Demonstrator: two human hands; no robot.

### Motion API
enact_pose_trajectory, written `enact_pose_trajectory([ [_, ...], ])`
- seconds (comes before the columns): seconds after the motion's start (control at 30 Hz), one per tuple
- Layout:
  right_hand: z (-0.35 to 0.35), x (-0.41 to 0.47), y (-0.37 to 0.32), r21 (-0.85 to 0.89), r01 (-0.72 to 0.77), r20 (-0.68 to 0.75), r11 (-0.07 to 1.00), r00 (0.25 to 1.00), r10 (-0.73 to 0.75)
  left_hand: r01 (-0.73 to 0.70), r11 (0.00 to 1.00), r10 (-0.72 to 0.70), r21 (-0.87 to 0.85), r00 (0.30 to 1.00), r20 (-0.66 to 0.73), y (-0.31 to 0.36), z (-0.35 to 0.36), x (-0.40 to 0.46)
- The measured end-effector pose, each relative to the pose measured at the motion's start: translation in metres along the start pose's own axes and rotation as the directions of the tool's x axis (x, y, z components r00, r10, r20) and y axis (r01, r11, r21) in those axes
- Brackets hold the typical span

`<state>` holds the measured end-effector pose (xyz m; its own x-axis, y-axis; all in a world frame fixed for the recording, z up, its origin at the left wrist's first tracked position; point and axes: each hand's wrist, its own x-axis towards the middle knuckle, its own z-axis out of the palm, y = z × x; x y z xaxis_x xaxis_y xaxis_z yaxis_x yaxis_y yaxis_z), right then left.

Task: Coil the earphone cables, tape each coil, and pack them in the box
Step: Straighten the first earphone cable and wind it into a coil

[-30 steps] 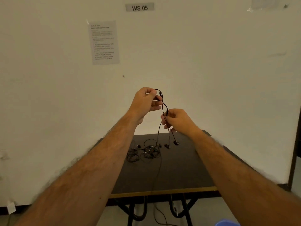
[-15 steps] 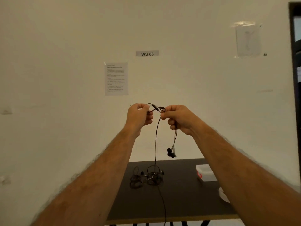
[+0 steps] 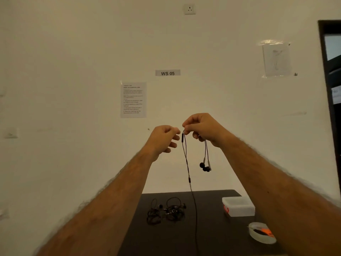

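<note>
My right hand (image 3: 204,128) is raised in front of the wall and pinches a black earphone cable (image 3: 187,163) at its top bend. The two earbuds (image 3: 205,167) dangle from under that hand on short strands. The long strand hangs straight down past the table's near edge. My left hand (image 3: 163,139) hovers just left of the cable with fingers loosely curled, and nothing shows in its grip. A white lidded box (image 3: 239,206) sits at the table's back right. A clear tape roll (image 3: 262,233) lies in front of it.
Tangled black earphones (image 3: 166,211) lie at the back of the dark table (image 3: 212,230), left of the hanging cable. Behind stands a white wall with a paper sheet (image 3: 133,99) and a "WS 05" label. A dark door frame (image 3: 330,89) stands at the right.
The view has tilted up and my hands have risen. My left hand has let go of the cable's top, and my right hand now holds it alone, a little higher.
</note>
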<state>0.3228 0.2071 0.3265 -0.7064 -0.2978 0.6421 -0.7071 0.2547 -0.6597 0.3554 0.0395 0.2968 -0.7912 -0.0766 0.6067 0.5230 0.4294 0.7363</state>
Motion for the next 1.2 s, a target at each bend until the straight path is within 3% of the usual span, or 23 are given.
enact_pose_trajectory([
  [0.13,-0.003,0.002,-0.004,0.057,0.03,0.03,0.998,0.999,-0.031,-0.037,0.999,0.036,0.002,0.994,0.1,0.007,0.007,-0.002],
  [0.23,-0.007,0.002,-0.008,0.126,0.027,0.056,0.992,0.998,-0.035,-0.073,0.997,0.074,-0.016,0.995,0.066,0.006,0.01,0.0],
  [0.57,-0.018,0.001,-0.016,-0.1,0.092,0.127,0.991,0.989,-0.079,-0.039,0.998,0.041,-0.053,0.999,0.032,0.02,-0.001,0.008],
  [0.8,-0.014,0.004,-0.019,-0.21,0.203,0.006,0.956,0.979,-0.206,0.085,0.964,-0.04,-0.251,0.983,0.179,0.016,0.011,0.005],
  [1.0,-0.013,0.012,-0.016,-0.26,0.243,-0.135,0.935,0.949,-0.284,0.118,0.946,-0.063,-0.303,0.981,0.186,-0.002,0.03,0.0],
  [1.2,-0.014,0.008,0.0,-0.2,0.133,-0.101,0.971,0.983,-0.155,0.1,0.949,-0.072,-0.298,0.992,0.103,-0.011,0.025,0.002],
])
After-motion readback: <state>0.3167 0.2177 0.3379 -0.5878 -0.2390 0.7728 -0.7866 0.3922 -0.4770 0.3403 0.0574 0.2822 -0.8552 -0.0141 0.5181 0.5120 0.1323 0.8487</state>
